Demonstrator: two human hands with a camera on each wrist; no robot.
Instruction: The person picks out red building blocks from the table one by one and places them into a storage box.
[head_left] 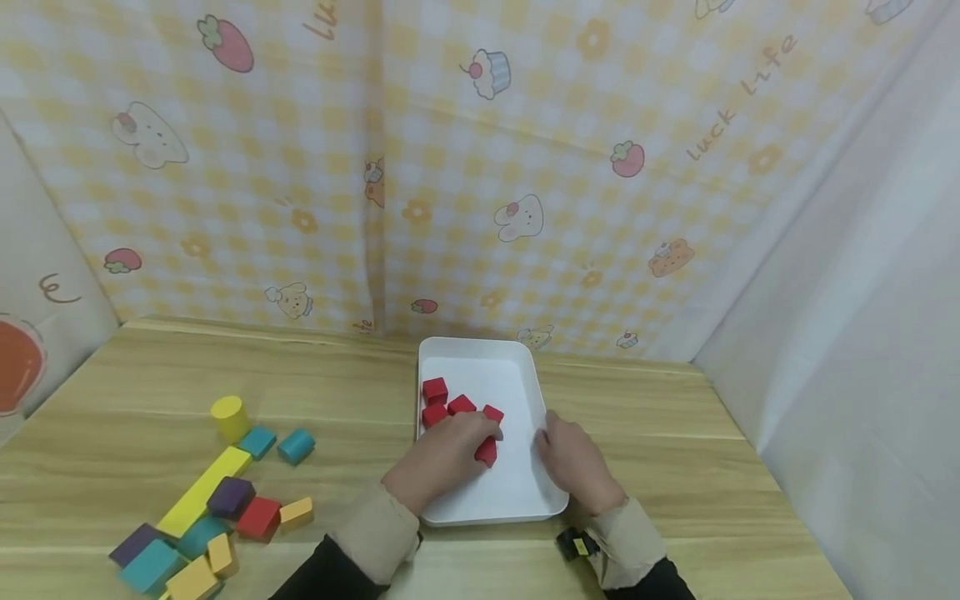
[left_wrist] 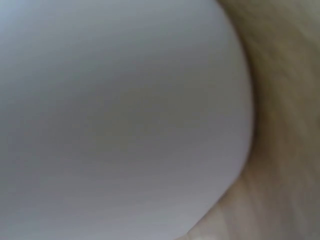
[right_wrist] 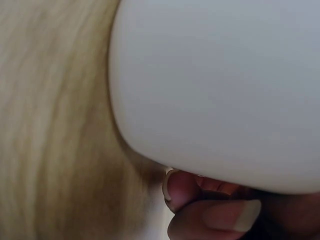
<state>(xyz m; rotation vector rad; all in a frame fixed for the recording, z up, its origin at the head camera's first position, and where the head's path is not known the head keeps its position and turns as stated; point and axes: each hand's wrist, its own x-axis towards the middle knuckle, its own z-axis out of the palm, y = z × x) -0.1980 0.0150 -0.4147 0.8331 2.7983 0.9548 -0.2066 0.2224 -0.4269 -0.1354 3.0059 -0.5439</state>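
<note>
A white tray lies on the wooden table, with several red blocks gathered in its left half. Over these my left hand reaches in from the left rim. Its bent fingers appear to pinch a red block, though the hand covers part of the grasp. With thumb and fingers, my right hand grips the tray's right edge. Close up in the right wrist view, its fingers are against the tray edge. Only the tray's blurred white surface fills most of the left wrist view; no fingers show there.
Left of the tray lies a cluster of blocks: a yellow cylinder, a long yellow bar, a purple block, a red block, teal pieces and several light-orange ones. A patterned curtain stands behind the table.
</note>
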